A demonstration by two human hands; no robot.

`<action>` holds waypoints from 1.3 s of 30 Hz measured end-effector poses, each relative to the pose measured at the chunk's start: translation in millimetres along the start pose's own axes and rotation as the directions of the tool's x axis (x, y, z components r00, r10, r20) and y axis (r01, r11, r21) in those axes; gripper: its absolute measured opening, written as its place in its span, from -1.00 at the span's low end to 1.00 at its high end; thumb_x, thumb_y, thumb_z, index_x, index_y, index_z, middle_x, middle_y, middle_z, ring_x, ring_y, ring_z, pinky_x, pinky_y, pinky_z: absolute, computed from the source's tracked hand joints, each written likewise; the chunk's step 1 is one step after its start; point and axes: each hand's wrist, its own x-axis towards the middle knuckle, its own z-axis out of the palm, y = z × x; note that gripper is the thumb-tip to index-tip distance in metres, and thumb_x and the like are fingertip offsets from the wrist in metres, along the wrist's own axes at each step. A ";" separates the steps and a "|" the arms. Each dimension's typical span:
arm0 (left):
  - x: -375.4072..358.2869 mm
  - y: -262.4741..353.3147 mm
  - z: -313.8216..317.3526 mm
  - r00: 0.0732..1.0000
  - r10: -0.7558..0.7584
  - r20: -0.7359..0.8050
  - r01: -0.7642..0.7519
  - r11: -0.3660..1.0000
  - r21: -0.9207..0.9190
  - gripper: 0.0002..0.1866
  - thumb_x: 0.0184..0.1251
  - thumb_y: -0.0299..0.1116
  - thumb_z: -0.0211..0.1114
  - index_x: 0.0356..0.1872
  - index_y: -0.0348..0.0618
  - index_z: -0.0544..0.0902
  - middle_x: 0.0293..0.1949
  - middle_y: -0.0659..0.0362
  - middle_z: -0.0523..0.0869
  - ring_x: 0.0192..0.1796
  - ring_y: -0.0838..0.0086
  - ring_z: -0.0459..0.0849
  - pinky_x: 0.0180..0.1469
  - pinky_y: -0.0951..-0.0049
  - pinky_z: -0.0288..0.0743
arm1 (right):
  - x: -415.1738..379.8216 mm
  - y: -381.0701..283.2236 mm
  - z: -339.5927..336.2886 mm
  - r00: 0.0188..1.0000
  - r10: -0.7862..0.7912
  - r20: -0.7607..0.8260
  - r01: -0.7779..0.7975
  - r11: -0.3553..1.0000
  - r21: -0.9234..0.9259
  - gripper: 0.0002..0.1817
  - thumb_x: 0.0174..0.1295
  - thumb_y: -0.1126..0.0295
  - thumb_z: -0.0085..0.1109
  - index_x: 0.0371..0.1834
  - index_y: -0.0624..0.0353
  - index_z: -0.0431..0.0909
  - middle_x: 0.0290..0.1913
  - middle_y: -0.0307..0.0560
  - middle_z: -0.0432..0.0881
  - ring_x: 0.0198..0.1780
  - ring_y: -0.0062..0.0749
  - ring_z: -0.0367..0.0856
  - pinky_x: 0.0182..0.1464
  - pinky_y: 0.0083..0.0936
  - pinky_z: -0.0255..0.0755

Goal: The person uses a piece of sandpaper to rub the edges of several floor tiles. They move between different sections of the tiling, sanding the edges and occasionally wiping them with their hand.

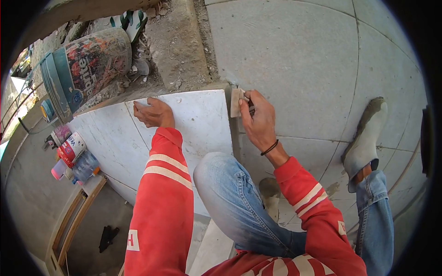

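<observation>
My right hand (pixel 260 120) grips a small flat beige scraper-like piece (pixel 236 102), its blade beside the right edge of the white tiled ledge (pixel 202 115). My left hand (pixel 154 113) rests at the ledge's far edge with its fingers curled; whether anything is under the fingertips is hidden. Below the right hand lies the grey tiled floor (pixel 294 60). A rough concrete strip (pixel 177 46) meets the ledge's far side.
A dirty bucket (pixel 99 69) lies tilted at upper left, near green-strapped slippers (pixel 135 24). Bottles and containers (pixel 72 148) stand on the ledge's left end. A wooden frame (pixel 76 221) is at lower left. My booted foot (pixel 368 138) is at right.
</observation>
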 end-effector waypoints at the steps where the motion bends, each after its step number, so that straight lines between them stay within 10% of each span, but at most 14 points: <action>1: -0.3 0.2 -1.5 1.000 -0.001 -0.001 0.001 1.000 0.006 -0.36 0.49 -0.21 0.12 0.55 -0.21 0.45 0.51 0.05 0.45 0.49 0.06 0.49 0.45 -0.13 0.36 | 4.8 1.6 4.0 1.000 0.007 -0.005 -0.007 1.000 -0.005 -0.90 0.42 0.47 0.22 -0.15 0.30 0.56 -0.26 0.19 0.62 -0.28 0.13 0.65 -0.20 -0.09 0.49; 10: 2.9 2.4 0.7 0.999 -0.032 0.003 0.032 0.999 -0.002 -0.36 0.50 -0.19 0.12 0.55 -0.21 0.46 0.52 0.07 0.43 0.52 0.09 0.45 0.48 -0.14 0.31 | -131.1 55.0 3.7 0.954 0.118 0.277 -0.096 0.991 -0.092 -0.85 0.40 0.47 0.26 -0.11 0.35 0.57 -0.26 0.26 0.65 -0.24 0.19 0.68 -0.15 -0.17 0.54; 17: -3.7 4.2 -5.3 0.999 -0.047 0.023 0.047 0.999 -0.011 -0.35 0.51 -0.19 0.10 0.56 -0.22 0.42 0.52 0.08 0.42 0.54 0.12 0.43 0.49 -0.15 0.28 | 6.8 5.0 16.0 0.999 -0.030 0.038 0.034 0.996 -0.087 -0.90 0.41 0.48 0.18 -0.17 0.30 0.50 -0.30 0.17 0.59 -0.31 0.17 0.61 -0.25 -0.08 0.47; 23: 0.4 0.6 0.1 0.999 -0.050 0.016 0.050 0.999 0.000 -0.35 0.51 -0.19 0.11 0.57 -0.20 0.42 0.52 0.08 0.42 0.54 0.12 0.44 0.49 -0.15 0.28 | -133.7 58.0 12.2 0.953 0.118 0.279 -0.099 0.992 -0.081 -0.91 0.37 0.51 0.20 -0.15 0.29 0.53 -0.25 0.20 0.62 -0.24 0.23 0.64 -0.21 -0.04 0.50; 31: -0.8 1.3 -1.4 0.998 -0.062 0.027 0.062 0.998 -0.009 -0.35 0.51 -0.18 0.12 0.57 -0.15 0.43 0.52 0.10 0.42 0.52 0.12 0.45 0.48 -0.15 0.31 | -21.2 6.6 3.7 0.999 -0.008 0.052 0.008 1.000 -0.009 -0.87 0.37 0.48 0.25 -0.12 0.30 0.57 -0.25 0.16 0.64 -0.27 0.15 0.64 -0.21 -0.11 0.52; 39: 1.0 -1.2 1.6 1.000 -0.031 0.001 0.031 1.000 -0.001 -0.36 0.52 -0.16 0.13 0.57 -0.14 0.43 0.52 0.11 0.42 0.53 0.11 0.43 0.48 -0.14 0.29 | -129.3 50.1 -3.0 0.949 0.091 0.301 -0.077 0.995 -0.060 -0.89 0.39 0.49 0.24 -0.13 0.30 0.58 -0.27 0.15 0.64 -0.30 0.11 0.66 -0.22 -0.13 0.52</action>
